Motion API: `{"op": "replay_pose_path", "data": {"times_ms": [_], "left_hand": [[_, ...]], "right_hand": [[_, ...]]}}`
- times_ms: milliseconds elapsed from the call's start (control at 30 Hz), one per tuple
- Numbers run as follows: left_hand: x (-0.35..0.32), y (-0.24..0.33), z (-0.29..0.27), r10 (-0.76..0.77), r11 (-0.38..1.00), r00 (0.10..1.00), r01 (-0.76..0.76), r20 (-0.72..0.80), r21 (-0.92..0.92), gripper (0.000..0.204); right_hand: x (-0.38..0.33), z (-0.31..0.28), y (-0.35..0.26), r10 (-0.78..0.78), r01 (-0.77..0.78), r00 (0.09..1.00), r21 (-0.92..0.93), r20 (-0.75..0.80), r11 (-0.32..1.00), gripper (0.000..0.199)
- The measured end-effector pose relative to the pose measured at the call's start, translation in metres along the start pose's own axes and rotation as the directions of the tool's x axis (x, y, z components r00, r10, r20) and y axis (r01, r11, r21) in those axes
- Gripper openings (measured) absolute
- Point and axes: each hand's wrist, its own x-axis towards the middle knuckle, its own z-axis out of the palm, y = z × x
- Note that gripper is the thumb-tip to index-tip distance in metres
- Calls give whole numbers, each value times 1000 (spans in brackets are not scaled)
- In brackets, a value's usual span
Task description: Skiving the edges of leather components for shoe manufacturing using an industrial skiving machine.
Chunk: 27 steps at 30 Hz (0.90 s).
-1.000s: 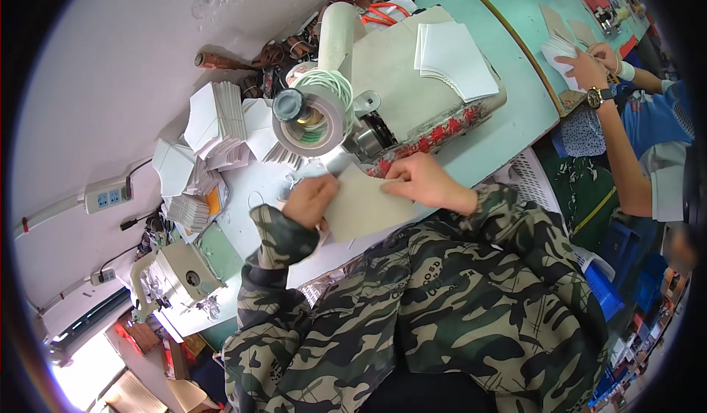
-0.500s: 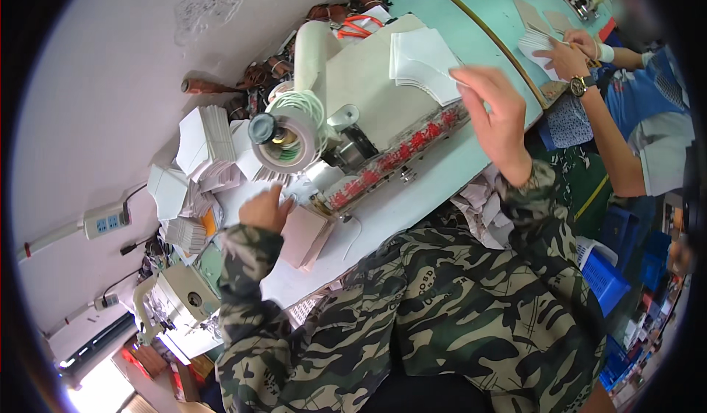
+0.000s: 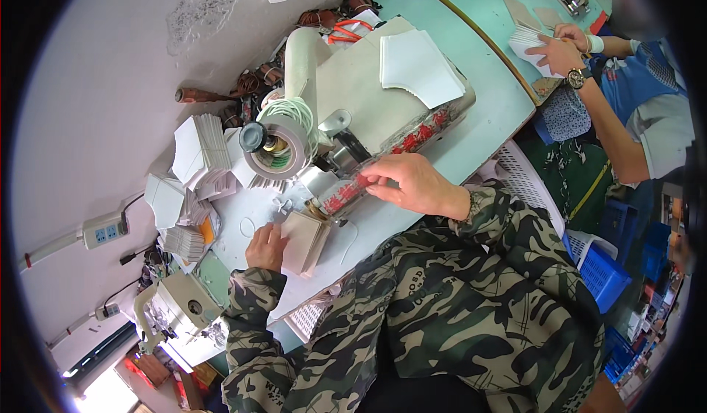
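My left hand lies on the white worktop against the left side of a stack of pinkish-beige cut sheets. Its fingers are apart and slightly bent, with nothing in them. My right hand is in front of the sewing machine, by its worn red-marked edge. Thumb and fingers curl together in a loose pinch; anything between the tips is too small to make out. Farther back, a small pile of white curved-cut pieces rests on the machine's beige body.
A tape roll and pale cord sit by the machine's post. Bundles of white pieces stand at the left. A co-worker's hands hold sheets at the upper right. A white basket is right of the table.
My right hand has moved left and nearer from beside the white pile to the machine's front edge. My left hand has come down beside the beige stack.
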Motion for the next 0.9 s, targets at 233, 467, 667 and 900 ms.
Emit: {"op": "replay_pose_path", "data": {"times_ms": [233,467,667,900], "left_hand": [[17,-10,-2,-73,957,996,82,43,-277,28],[39,5,-46,-254,744,922,379,292,-550,15],[112,39,-87,55,619,896,316,441,-719,23],[142,26,-70,126,672,776,391,618,-629,18]], "right_hand": [[40,-10,-64,-375,336,822,-166,-429,927,29],[118,-21,-114,-581,552,752,-185,-311,813,19],[72,-46,-84,-393,387,785,-117,-479,915,24],[39,-23,-8,27,-26,998,-19,59,999,23]]}}
